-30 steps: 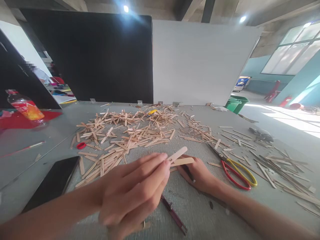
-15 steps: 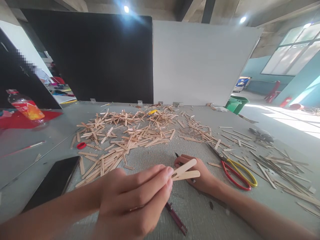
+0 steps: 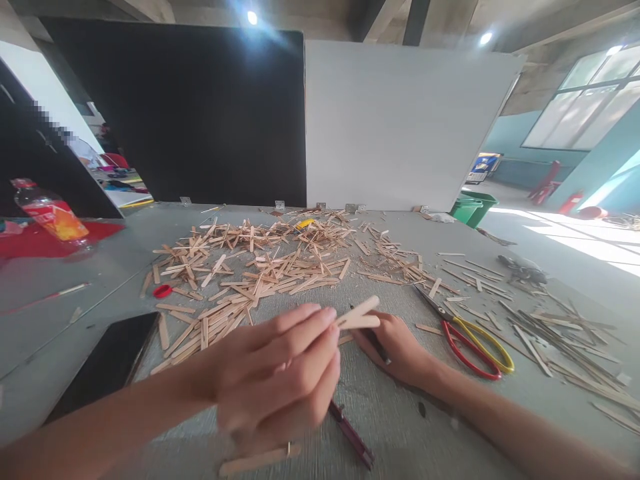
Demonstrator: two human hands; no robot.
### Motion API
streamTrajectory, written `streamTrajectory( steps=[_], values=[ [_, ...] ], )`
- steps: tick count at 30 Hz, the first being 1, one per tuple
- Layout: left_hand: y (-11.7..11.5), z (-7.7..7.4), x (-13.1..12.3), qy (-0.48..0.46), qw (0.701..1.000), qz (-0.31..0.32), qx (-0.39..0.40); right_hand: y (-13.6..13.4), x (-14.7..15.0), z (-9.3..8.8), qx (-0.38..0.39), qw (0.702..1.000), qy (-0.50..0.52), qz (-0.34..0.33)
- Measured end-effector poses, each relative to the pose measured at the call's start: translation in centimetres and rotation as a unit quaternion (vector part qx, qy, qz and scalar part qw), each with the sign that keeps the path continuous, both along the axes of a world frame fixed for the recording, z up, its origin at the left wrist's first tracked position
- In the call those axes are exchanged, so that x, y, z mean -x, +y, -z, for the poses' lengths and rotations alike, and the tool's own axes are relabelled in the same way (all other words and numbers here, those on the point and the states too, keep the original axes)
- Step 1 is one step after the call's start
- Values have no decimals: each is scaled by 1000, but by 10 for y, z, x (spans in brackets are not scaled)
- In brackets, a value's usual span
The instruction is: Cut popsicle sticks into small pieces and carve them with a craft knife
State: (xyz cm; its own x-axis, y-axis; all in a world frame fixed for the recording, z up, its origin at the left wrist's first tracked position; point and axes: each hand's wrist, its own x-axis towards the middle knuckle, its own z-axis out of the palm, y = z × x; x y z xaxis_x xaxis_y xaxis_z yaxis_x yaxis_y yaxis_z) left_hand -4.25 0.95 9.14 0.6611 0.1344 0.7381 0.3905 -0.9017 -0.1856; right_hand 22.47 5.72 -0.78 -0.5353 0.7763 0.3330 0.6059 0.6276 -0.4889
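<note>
My left hand (image 3: 285,370) is closed, pinching flat wooden craft sticks (image 3: 361,321) whose rounded ends fan out to the right past the fingertips. Right behind those ends, my right hand (image 3: 397,347) rests on the table, fingers wrapped round a slim black pen (image 3: 379,348); its front part is mostly hidden. Under the left hand lies a craft stick (image 3: 260,460), partly covered by it. A dark purple slim tool (image 3: 353,437) lies on the table between my forearms; its upper end is hidden by the left hand.
A heap of craft sticks (image 3: 280,267) spreads across the middle. Scissors with red and yellow handles (image 3: 475,347) lie to the right, near thin wooden strips (image 3: 565,327). A black phone (image 3: 107,363), red cap (image 3: 163,291) and drink bottle (image 3: 55,213) are at left. Panels (image 3: 415,127) stand behind.
My left hand has drawn slightly left and up with the craft sticks, turning a little. A craft stick now shows on the table below it. The right hand stays in place with the pen.
</note>
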Motion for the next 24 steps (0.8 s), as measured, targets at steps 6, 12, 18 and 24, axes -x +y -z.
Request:
streamTrajectory(
  steps=[6, 12, 18, 24],
  values=[
    [66, 6, 1, 44, 965, -149, 209, -1, 0, -1, -4, 1000, -3, 14],
    [96, 23, 15, 46, 915, -222, 334, 1, -3, 9, -32, 995, -1, 90],
    [100, 21, 22, 33, 893, -218, 393, 1, -4, 12, -38, 994, -31, 95],
    [101, 21, 20, 20, 884, -182, 430, -1, -2, 9, -37, 990, -82, 110]
  ],
)
